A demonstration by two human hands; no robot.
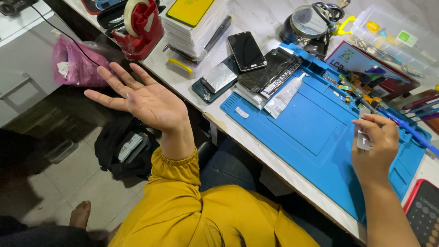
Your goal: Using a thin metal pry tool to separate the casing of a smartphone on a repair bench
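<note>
Small grey flat piece [363, 139]: pinched upright in the right hand [375, 146], over the right part of the blue work mat [315, 128]; what it is exactly cannot be told.
Right hand: fingers curled closed on the grey piece, thumb on top, wrist over the mat's near edge.
Left hand [144, 98]: empty, palm up, fingers spread wide, held out past the table edge above the floor.
Glue tube [284, 97]: lies slanted on the mat's upper left corner.
Phones: a dark smartphone [247, 51] lies face up; beside it a cracked screen panel [270, 72] and an opened phone [218, 80].
Tape dispenser [139, 27]: red, at the table's far left.
Calculator [423, 212]: red-edged, by the right forearm.
</note>
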